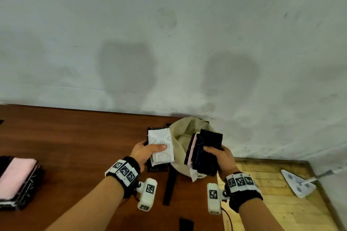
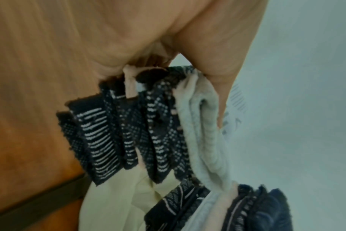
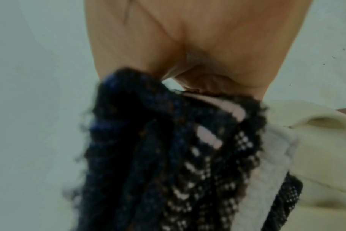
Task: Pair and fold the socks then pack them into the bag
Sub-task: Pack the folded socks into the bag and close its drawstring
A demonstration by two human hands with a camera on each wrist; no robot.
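Note:
A beige cloth bag sits at the table's far right corner, its mouth open. My left hand grips a stack of folded socks, white on top and black patterned below, just left of the bag. In the left wrist view the thumb pinches that stack over the bag's cloth. My right hand grips a second stack, dark navy on top with pink and black edges, over the bag's mouth. The right wrist view shows this stack beside the bag.
A third pile of folded socks, pink on top, lies at the left edge of the brown wooden table. The bag's black strap runs across the table toward me. Right of the table, a mop head lies on a tiled floor.

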